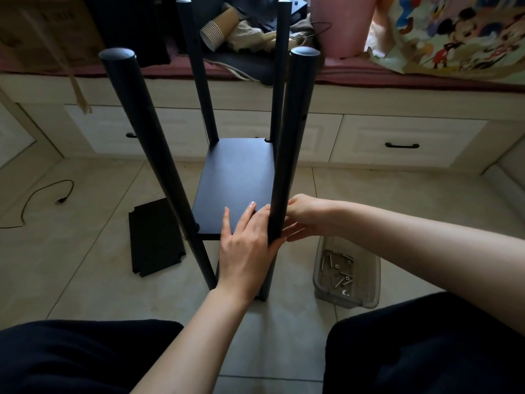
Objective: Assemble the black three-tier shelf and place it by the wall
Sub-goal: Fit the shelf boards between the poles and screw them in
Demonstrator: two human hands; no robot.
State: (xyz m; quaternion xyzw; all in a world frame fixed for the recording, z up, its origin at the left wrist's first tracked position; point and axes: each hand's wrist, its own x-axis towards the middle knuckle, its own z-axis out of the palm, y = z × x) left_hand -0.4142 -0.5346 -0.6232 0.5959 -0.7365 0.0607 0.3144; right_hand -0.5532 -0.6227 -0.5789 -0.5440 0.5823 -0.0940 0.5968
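left fingers [250, 211]: straight, pressed flat on the near right corner of the middle board [235, 177]; I grasp nothing with them.
left hand [244, 245]: steadies the board against the near right post [287, 155].
right hand [304, 217]: behind that post at board height, fingers curled toward it. Can't tell what they pinch; I'd guess a screw.
shelf frame [159, 155]: four posts upright on the tile floor [85, 251], middle board seated between them, a lower board mostly hidden under my left hand.
loose board [154, 237]: flat on the floor, left of the frame, not fitted yet.
screw bin [346, 274]: clear, near right of the frame, screws inside.
step done well: keep the corner notch snug on the post, line up the hole, start the screw straight, tighten only once it bites.
risk: post looks tilted; hole may drift.
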